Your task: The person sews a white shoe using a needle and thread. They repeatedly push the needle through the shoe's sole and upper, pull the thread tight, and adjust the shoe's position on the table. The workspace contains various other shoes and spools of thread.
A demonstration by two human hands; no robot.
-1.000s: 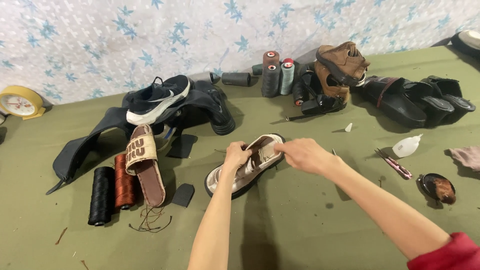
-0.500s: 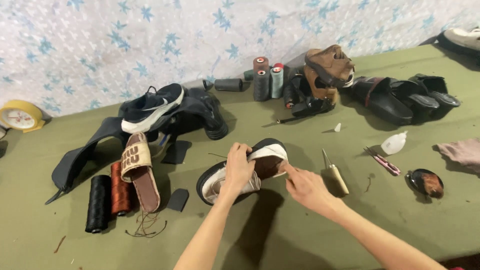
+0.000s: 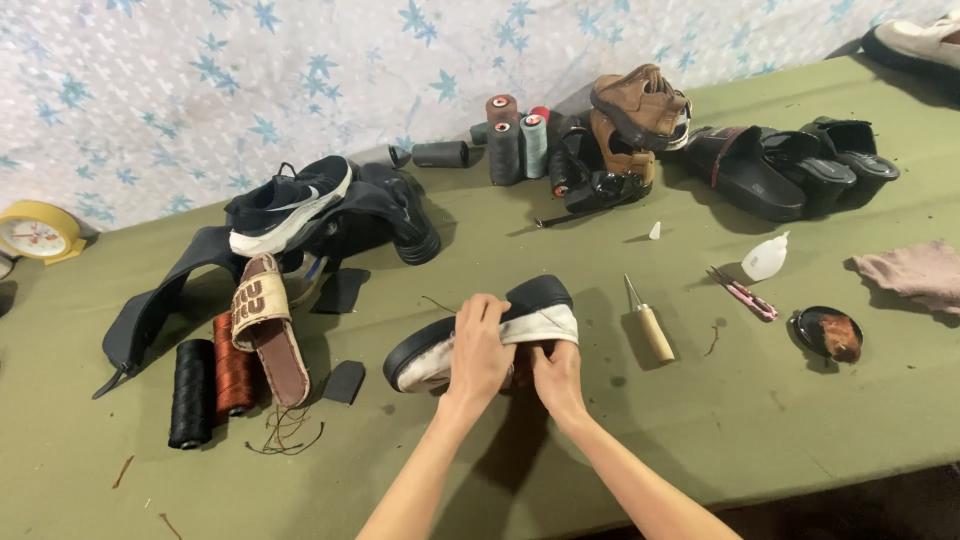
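Two hands hold our shoe [image 3: 500, 325] on its side, sole up, on the green table [image 3: 700, 440]. Our left hand [image 3: 480, 350] wraps its fingers over the sole. Our right hand [image 3: 558, 375] pinches the white edge (fingers pressed together). Just right of the shoe lies an awl [image 3: 650, 325]. Left of it lies a sandal [image 3: 268, 325].

A shoe-repair workshop, by the look of it: a green-covered table [image 3: 700, 440] strewn with worn shoes and sandals [image 3: 640, 110] at the upper right, thread spools [image 3: 518, 148] at top centre, a wooden-handled awl [image 3: 650, 324] and small snips [image 3: 742, 294] right of centre, and dark thread cones [image 3: 190, 392] at the lower left.
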